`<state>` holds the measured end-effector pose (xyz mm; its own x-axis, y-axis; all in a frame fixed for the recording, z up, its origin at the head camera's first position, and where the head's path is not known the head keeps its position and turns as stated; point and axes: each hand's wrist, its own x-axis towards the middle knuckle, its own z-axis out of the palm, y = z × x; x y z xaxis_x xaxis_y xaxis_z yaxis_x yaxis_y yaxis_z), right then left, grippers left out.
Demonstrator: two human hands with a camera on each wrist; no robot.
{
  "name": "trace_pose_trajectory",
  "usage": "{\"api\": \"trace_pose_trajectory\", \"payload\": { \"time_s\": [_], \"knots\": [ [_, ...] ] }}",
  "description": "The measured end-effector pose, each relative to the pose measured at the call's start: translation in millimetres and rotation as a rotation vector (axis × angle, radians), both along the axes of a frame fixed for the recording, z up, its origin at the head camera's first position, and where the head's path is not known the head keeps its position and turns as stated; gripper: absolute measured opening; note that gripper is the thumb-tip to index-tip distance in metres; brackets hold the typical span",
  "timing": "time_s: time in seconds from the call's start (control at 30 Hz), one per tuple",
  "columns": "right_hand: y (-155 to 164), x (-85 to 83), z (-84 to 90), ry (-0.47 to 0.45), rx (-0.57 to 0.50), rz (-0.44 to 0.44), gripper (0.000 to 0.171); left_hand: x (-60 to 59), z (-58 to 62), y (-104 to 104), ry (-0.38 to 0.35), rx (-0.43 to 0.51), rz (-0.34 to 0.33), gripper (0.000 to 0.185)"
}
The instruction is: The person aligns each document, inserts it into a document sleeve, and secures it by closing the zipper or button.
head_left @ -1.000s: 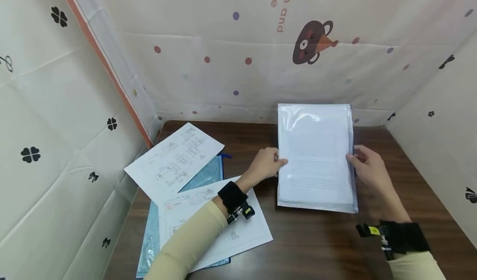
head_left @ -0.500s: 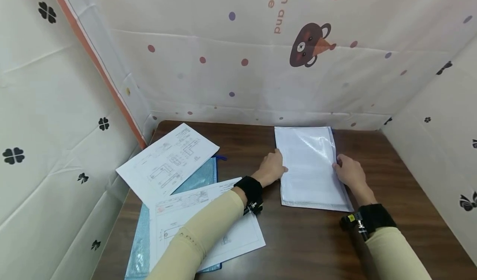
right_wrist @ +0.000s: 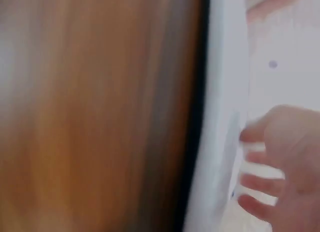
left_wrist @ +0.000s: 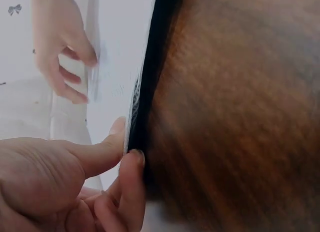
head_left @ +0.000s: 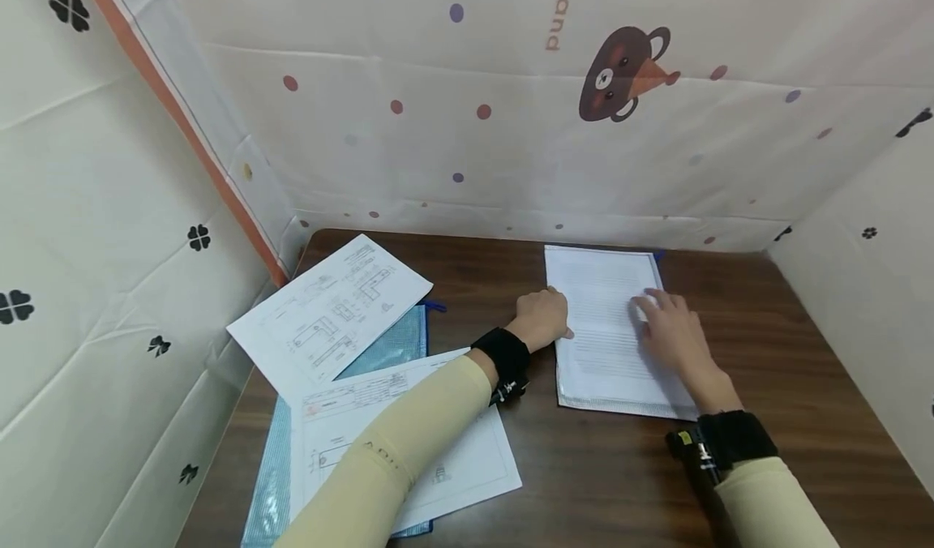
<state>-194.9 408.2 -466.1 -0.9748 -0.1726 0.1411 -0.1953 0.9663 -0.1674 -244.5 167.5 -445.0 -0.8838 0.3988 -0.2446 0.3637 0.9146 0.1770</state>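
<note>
A clear mesh zip document pouch [head_left: 606, 374] with white printed paper inside lies on the right half of the table. My left hand [head_left: 540, 319] pinches its left edge; in the left wrist view the thumb [left_wrist: 112, 142] is on the upper face and the curled index finger is under the edge. Over the pouch's right side is my right hand [head_left: 677, 337], its fingers spread and loosely bent, gripping nothing. The right wrist view, blurred, shows that hand's fingers [right_wrist: 260, 184] apart from one another beside the pouch's pale surface [right_wrist: 220, 117].
On the left, two sheets with technical drawings, an upper sheet [head_left: 343, 305] and a lower sheet [head_left: 467, 467], lie over a blue mesh pouch [head_left: 390, 345]. My left forearm crosses the lower sheet. A patterned cloth wall [head_left: 409, 151] closes off the brown table [head_left: 584, 483] behind.
The pouch, held up by both side edges a second ago, has come down flat onto the table. My right hand has released its right edge and moved over its top face.
</note>
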Motion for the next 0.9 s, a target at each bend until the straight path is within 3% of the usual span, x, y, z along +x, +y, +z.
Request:
{"api": "trace_pose_trajectory", "payload": {
  "time_s": [0.07,0.13,0.3,0.5,0.6,0.67,0.7,0.77,0.9],
  "knots": [
    [-10,4.5,-0.1,-0.037,0.004,0.062,0.047,1.5,-0.4,0,0.000,0.004,-0.015,0.063],
    [-23,9.2,-1.6,-0.096,0.014,0.074,0.058,1.5,-3.4,-1,-0.004,0.007,-0.028,0.062],
    [-41,7.7,-9.6,-0.219,0.066,0.064,0.085,-3.4,-17.1,-6,-0.046,0.045,-0.021,0.094],
    [-46,-16.0,-18.9,-0.289,0.053,0.057,0.083,-14.6,-34.8,-11,-0.152,0.096,-0.036,0.092],
    [-51,-32.2,-20.8,-0.271,0.022,0.054,0.079,-25.7,-34.8,-25,-0.242,0.200,-0.071,0.084],
    [-53,-42.1,-20.8,-0.212,-0.005,0.058,0.075,-35.7,-31.9,-40,-0.252,0.286,-0.107,0.081],
    [-54,-47.0,-20.4,-0.167,-0.016,0.060,0.074,-41.3,-29.0,-48,-0.242,0.332,-0.122,0.080],
    [-55,-55.5,-17.5,-0.076,-0.040,0.061,0.072,-52.2,-22.5,-65,-0.152,0.394,-0.119,0.081],
    [-56,-69.2,-8.2,0.069,-0.095,0.052,0.076,-70.9,-9.8,-100,0.140,0.420,0.034,0.089]
  ]
}}
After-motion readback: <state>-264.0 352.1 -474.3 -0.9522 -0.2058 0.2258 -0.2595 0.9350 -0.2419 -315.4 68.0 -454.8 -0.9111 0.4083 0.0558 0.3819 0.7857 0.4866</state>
